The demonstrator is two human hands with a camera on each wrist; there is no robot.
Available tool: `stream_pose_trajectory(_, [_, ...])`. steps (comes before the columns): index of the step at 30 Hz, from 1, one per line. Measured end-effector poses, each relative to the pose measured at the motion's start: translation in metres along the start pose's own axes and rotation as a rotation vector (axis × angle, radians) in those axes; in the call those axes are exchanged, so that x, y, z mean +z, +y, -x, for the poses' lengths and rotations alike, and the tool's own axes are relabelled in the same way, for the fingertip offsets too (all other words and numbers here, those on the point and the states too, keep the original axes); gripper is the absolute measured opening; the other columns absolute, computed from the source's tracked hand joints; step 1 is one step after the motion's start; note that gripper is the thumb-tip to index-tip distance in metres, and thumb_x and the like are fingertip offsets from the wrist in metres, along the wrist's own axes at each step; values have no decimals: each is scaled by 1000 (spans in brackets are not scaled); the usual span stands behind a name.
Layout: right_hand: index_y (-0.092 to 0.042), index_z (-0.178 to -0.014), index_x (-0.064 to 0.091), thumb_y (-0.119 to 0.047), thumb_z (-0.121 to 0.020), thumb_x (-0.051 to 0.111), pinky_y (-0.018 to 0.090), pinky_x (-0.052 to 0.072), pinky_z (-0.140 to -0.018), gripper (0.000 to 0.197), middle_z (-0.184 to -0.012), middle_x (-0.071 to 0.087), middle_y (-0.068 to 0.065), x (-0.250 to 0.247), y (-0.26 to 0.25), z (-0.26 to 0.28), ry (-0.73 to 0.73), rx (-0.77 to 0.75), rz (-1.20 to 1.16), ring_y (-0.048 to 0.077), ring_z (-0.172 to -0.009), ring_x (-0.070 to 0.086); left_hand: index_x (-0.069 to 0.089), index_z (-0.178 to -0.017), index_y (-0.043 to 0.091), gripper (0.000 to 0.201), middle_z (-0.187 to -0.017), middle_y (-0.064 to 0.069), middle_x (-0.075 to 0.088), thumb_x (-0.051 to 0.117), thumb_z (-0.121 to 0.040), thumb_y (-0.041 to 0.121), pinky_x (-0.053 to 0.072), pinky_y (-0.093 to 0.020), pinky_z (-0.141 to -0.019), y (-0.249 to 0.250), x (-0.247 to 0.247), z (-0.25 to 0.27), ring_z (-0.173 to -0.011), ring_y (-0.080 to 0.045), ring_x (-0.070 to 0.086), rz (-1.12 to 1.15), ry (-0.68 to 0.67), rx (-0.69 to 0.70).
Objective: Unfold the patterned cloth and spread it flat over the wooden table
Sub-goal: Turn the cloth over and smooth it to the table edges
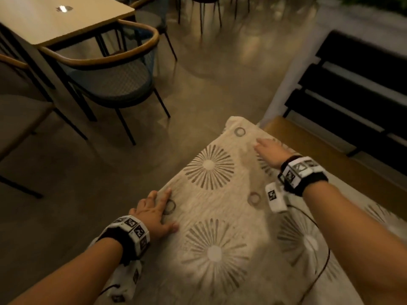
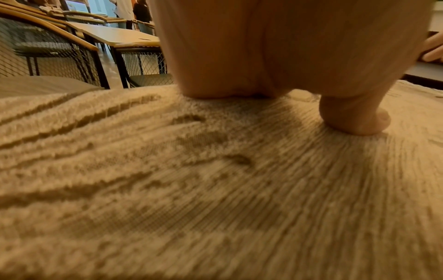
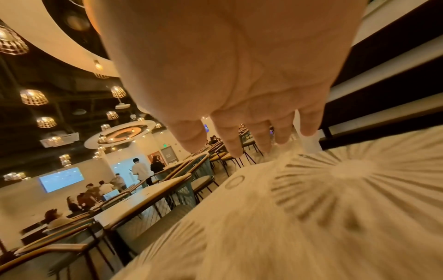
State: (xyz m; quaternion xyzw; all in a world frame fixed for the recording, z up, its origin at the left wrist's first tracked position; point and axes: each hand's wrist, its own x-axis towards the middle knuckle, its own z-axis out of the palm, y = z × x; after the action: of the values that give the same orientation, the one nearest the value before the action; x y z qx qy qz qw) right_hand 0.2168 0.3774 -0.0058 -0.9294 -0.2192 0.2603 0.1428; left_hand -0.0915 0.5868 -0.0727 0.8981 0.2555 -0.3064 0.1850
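The cream patterned cloth (image 1: 220,216) with grey sunburst and ring motifs lies spread over the wooden table (image 1: 326,157), whose bare top shows at the right. My left hand (image 1: 154,213) lies flat on the cloth near its left edge, fingers straight. In the left wrist view the palm (image 2: 263,56) presses on the cloth (image 2: 215,189). My right hand (image 1: 269,150) reaches toward the far corner with fingers extended, touching the cloth. In the right wrist view my right hand (image 3: 239,94) has its fingers spread just above the cloth (image 3: 311,208).
A chair (image 1: 114,84) with a wooden back rail and another table (image 1: 55,18) stand at the left across the floor. A dark slatted bench or rail (image 1: 356,84) runs along the right. Several people and more tables (image 3: 134,195) fill the room beyond.
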Motion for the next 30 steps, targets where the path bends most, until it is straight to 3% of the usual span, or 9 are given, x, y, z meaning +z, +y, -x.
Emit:
stream_pose_trajectory(4, [-12, -144, 36, -35, -101, 35, 40, 20, -116, 49, -154, 28, 14, 53, 31, 83, -53, 42, 39, 31, -142, 23, -13, -148, 45, 107, -159, -5, -7, 55, -71, 78, 17, -48, -115, 6, -4, 5, -144, -36, 10, 39, 21, -8])
stream_pose_trajectory(7, [-22, -152, 19, -43, -99, 32, 44, 10, -120, 58, -162, 4, 10, 94, 63, 137, -91, 168, 115, 30, -148, 6, -7, -151, 37, 122, -156, -13, 8, 49, -55, 86, 20, -43, -116, 8, -7, 5, -141, -39, 19, -4, 22, -7])
stream_pose_trajectory(11, [-25, -153, 13, -46, -97, 32, 44, 11, -120, 62, -162, -1, 7, 122, 91, 205, 1, 254, 91, 28, -149, 2, 5, -152, 29, 98, -157, -14, 9, 53, -75, 65, 20, -49, -115, 36, -11, 15, -142, -40, 11, -214, 144, 15])
stream_pose_trajectory(14, [-25, -154, 8, -46, -98, 31, 45, 12, -120, 63, -162, -3, 8, 148, 101, 269, 12, 301, 55, 29, -149, 1, 6, -153, 27, 75, -162, -8, -6, 44, -93, 51, 15, -51, -116, 98, 11, 62, -147, -34, -4, -364, 220, 271])
stream_pose_trajectory(17, [-27, -154, 6, -53, -97, 21, 45, 8, -120, 64, -162, -3, 7, 185, 113, 348, -5, 231, 69, 27, -149, -1, 7, -153, 33, 65, -162, -4, -6, 30, -97, 56, 12, -50, -117, 152, 76, 125, -148, -30, -5, -389, 153, 574])
stream_pose_trajectory(19, [-28, -153, 5, -59, -92, 13, 43, 7, -120, 69, -162, -4, 5, 207, 130, 404, -22, 264, 77, 25, -149, -3, 3, -152, 37, 65, -162, -1, -7, 23, -95, 61, 11, -49, -117, 164, 123, 162, -149, -28, -4, -403, 82, 650])
stream_pose_trajectory(24, [-31, -153, 1, -59, -90, 7, 39, 6, -118, 70, -162, -8, 1, 239, 238, 563, 88, 596, 39, 20, -149, -3, 0, -153, 35, 69, -162, -5, -8, 25, -94, 61, 12, -48, -117, 205, 194, 206, -148, -31, -5, -547, 2, 670])
stream_pose_trajectory(26, [-29, -153, 1, -56, -96, 15, 39, 6, -119, 65, -162, -7, 3, 250, 299, 628, 142, 741, -3, 20, -149, -3, 3, -153, 31, 70, -162, -7, -5, 27, -94, 61, 15, -48, -116, 237, 210, 224, -148, -32, -3, -575, 15, 717])
stream_pose_trajectory(30, [-29, -153, -2, -63, -87, 4, 43, 9, -120, 75, -163, -2, 5, 269, 421, 748, 244, 1035, -65, 25, -149, 1, 9, -153, 28, 66, -162, -9, 2, 29, -96, 55, 15, -49, -115, 317, 258, 274, -148, -32, 1, -578, 32, 857])
